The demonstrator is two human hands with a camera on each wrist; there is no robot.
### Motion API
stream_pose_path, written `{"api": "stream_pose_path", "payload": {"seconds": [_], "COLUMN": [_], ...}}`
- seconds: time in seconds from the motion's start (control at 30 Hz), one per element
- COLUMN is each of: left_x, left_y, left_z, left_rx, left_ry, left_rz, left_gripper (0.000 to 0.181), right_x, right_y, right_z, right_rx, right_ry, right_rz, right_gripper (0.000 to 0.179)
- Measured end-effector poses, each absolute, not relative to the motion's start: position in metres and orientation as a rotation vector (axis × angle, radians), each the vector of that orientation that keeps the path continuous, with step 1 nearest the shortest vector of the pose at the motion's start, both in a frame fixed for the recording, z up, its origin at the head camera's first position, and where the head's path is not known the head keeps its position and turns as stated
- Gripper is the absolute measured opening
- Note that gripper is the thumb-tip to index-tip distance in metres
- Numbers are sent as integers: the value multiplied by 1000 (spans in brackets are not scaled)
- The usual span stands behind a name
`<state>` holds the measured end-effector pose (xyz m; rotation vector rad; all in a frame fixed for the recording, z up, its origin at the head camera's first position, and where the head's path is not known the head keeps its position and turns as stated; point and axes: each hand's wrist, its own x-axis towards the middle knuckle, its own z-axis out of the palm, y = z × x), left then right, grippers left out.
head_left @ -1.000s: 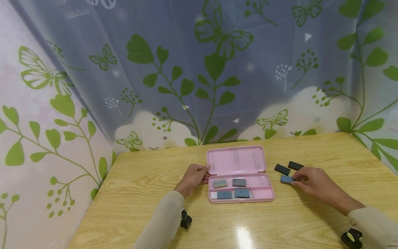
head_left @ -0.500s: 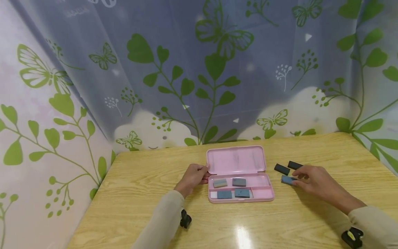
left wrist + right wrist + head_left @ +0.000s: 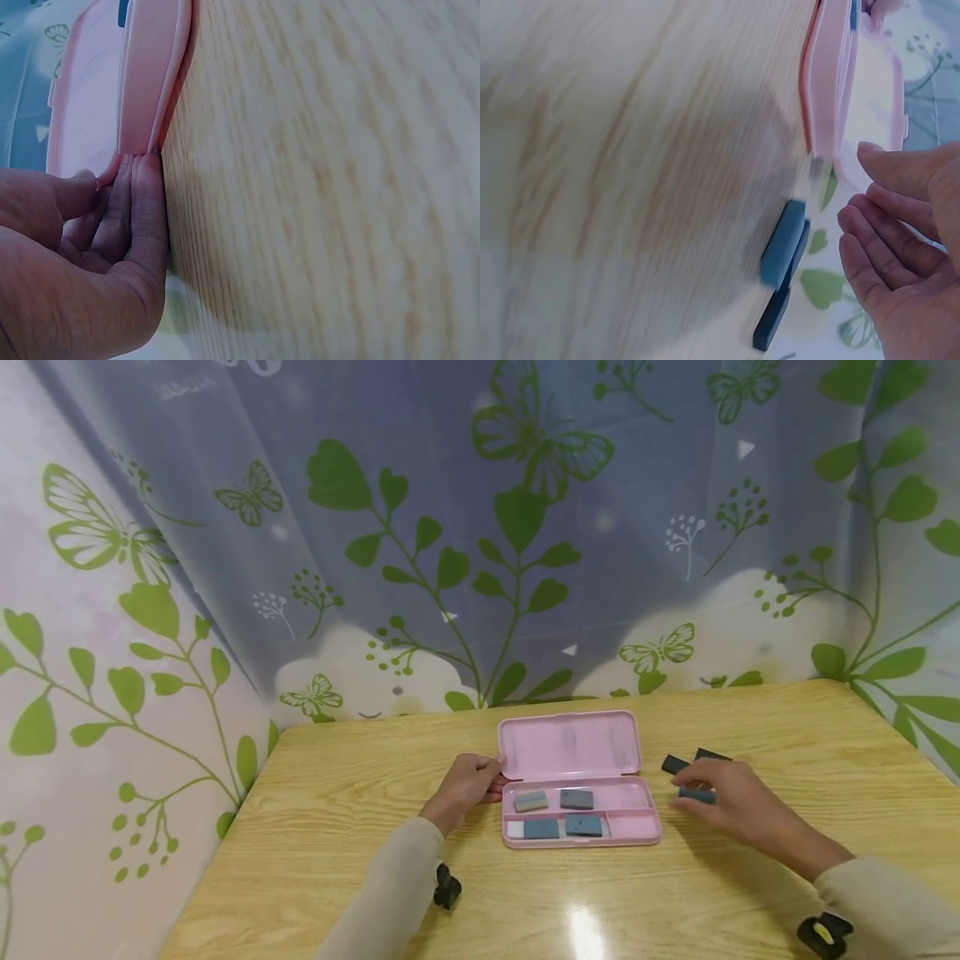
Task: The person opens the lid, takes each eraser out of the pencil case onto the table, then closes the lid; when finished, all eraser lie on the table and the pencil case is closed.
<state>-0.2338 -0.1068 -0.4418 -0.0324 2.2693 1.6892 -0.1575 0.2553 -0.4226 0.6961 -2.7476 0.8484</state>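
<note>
A pink pencil case (image 3: 633,839) lies open on the table, its lid (image 3: 570,747) tipped back. Inside are several small blue and grey erasers, among them a blue one with a white end (image 3: 540,829). My left hand (image 3: 468,785) holds the case at its left end, thumb at the lid's corner and fingertips against the base (image 3: 139,82). My right hand (image 3: 731,802) hovers with fingers loosely bent and nothing between them. Below it a blue eraser (image 3: 784,244) lies on the table, apart from the fingers. Behind that lie two black eraser-like blocks (image 3: 675,764), partly hidden by the hand.
The wooden table (image 3: 360,760) reaches back to a curtain (image 3: 420,568) printed with leaves and butterflies. Similar printed cloth hangs at both sides. Each wrist wears a small black camera mount (image 3: 447,887).
My right hand pinched the blue eraser before; it has let go and shifted left above it. The eraser stays on the table. My left hand and the case have not moved.
</note>
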Motion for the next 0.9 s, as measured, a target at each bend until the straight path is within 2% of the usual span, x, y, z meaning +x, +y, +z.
{"api": "stream_pose_path", "payload": {"seconds": [0.9], "left_x": [-232], "left_y": [-107], "left_z": [-441], "left_rx": [-22], "left_ry": [2273], "left_rz": [1694], "left_gripper": [37], "right_x": [-161], "right_y": [177], "right_z": [-432], "right_rx": [1117], "right_ry": [-2637], "right_rz": [899], "right_gripper": [11]}}
